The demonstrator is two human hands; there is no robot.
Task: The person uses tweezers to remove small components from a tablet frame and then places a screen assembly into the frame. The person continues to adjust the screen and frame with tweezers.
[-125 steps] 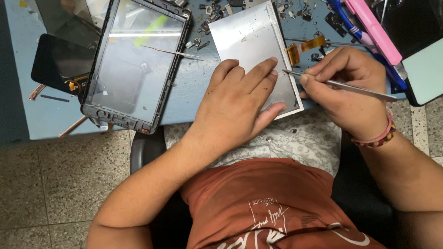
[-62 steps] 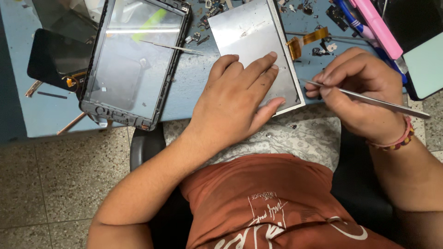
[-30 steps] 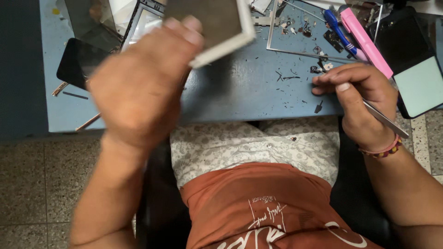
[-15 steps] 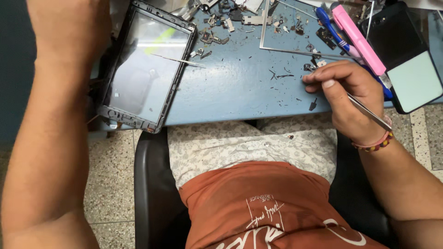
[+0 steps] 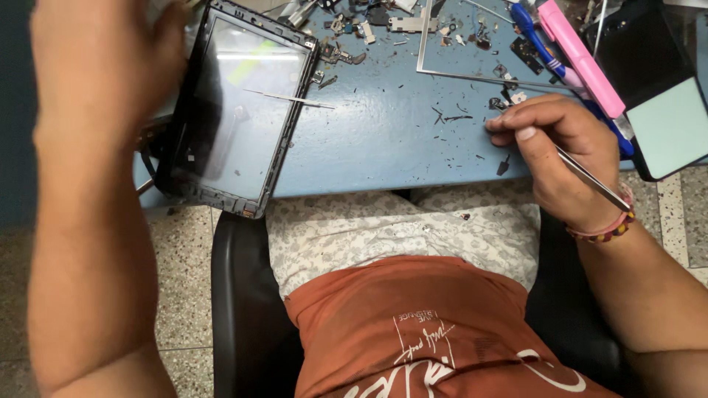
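The left hand [image 5: 103, 66] is raised at the far left, just beside the tablet frame [image 5: 240, 110], which overhangs the near edge of the tabletop [image 5: 383, 140]. A thin probe [image 5: 289, 98] lies across the frame's right edge. The right hand [image 5: 560, 158] rests on the tabletop's right part, gripping tweezers [image 5: 594, 179]. Behind it lie a glass panel [image 5: 457, 37] and scattered small parts [image 5: 354, 22]; to its right, a phone [image 5: 656, 110].

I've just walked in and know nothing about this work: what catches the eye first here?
The black tablet frame lies at the left of the blue table, hanging over its near edge. The left hand is raised close to the camera beside it. At the right, the right hand holds thin metal tweezers among scattered small parts.
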